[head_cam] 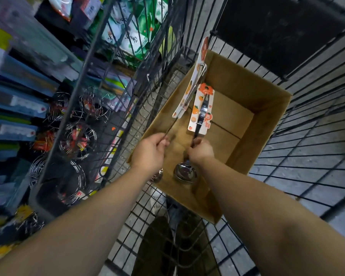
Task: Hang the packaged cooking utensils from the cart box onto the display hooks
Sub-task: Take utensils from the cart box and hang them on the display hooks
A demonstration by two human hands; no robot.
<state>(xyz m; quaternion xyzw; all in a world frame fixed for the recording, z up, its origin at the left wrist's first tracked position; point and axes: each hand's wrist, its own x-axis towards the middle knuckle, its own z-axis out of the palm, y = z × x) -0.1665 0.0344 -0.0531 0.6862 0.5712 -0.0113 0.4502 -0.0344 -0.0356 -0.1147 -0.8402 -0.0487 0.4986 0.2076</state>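
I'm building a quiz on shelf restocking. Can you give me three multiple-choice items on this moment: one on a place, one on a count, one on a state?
1. Where is the cardboard box?
A. in the wire cart
B. on a shelf
C. on the floor

2. How many ladles are held?
A. one
B. two
C. four

3. The left hand is
A. open
B. flat on the box
C. gripping a ladle handle

Key: 1 A, the cart mesh surrounds it; 2 B, left ladle, right ladle in the right hand; 3 C, fingers curl round the handle.

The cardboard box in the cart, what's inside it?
Inside the cardboard box two packaged ladles show: the left hand grips one ladle, the right hand the other ladle. Bare floor beyond; the arms hide the near corner.
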